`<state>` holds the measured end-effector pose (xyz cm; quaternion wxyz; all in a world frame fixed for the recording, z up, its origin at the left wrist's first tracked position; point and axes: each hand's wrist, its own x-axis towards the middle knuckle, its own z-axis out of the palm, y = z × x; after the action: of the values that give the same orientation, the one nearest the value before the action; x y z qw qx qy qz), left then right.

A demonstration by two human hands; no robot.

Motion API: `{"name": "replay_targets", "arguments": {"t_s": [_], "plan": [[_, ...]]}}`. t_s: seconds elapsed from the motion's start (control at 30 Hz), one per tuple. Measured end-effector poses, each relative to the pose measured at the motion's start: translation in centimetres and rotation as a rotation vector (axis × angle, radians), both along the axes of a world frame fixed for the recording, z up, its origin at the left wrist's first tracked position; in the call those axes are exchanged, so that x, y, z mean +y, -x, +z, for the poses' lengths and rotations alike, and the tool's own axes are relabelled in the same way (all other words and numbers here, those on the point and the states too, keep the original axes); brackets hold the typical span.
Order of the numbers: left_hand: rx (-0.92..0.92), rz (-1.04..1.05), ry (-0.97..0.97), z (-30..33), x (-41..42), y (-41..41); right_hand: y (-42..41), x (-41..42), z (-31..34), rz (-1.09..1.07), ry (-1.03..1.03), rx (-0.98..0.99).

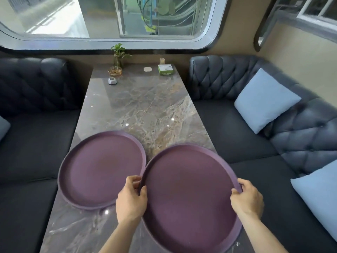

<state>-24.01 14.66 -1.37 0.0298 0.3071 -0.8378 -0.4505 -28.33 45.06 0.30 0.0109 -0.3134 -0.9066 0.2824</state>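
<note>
Two large round purple trays are at the near end of a marble table. The left tray lies flat on the table. The right tray is nearer to me and its rim overlaps the left tray's right edge. My left hand grips the right tray's left rim, thumb on top. My right hand grips its right rim, fingers curled over the edge.
At the table's far end stand a small plant in a vase, a glass ashtray, a small grey gadget, a coaster and a green tissue box. Dark tufted sofas flank the table; light blue cushions lie on the right one.
</note>
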Motion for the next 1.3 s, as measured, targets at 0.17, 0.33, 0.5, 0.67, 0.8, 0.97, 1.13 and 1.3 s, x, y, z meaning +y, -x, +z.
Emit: {"name": "replay_targets", "arguments": {"t_s": [0.17, 0.33, 0.5, 0.67, 0.8, 0.97, 1.13, 1.3], "plan": [[-0.078, -0.025, -0.031, -2.9, 2.1, 3.9, 5.4, 1.7, -2.8, 0.038, -0.014, -0.037], [-0.124, 0.017, 0.010, -5.0, 3.0, 5.8, 8.5, 1.9, -5.3, 0.095, -0.011, -0.078], [-0.141, 0.088, 0.082, -5.9, 3.5, 6.5, 9.8, 1.8, -6.5, 0.099, -0.058, -0.125], [-0.171, 0.147, 0.144, -6.3, 3.6, 7.0, 10.8, 2.7, -6.8, 0.047, -0.072, -0.126], [-0.166, 0.176, 0.162, -6.5, 3.6, 7.2, 11.1, 3.2, -7.1, 0.069, -0.095, -0.133], [-0.176, 0.170, 0.149, -6.5, 3.0, 7.1, 10.7, 3.3, -7.4, 0.127, -0.140, -0.132], [-0.187, 0.171, 0.141, -6.1, 2.4, 5.0, 8.9, 3.1, -7.4, 0.174, -0.134, -0.176], [-0.233, 0.194, 0.120, -5.6, 0.8, 0.6, 5.2, 2.9, -6.7, 0.301, -0.122, -0.314]]}}
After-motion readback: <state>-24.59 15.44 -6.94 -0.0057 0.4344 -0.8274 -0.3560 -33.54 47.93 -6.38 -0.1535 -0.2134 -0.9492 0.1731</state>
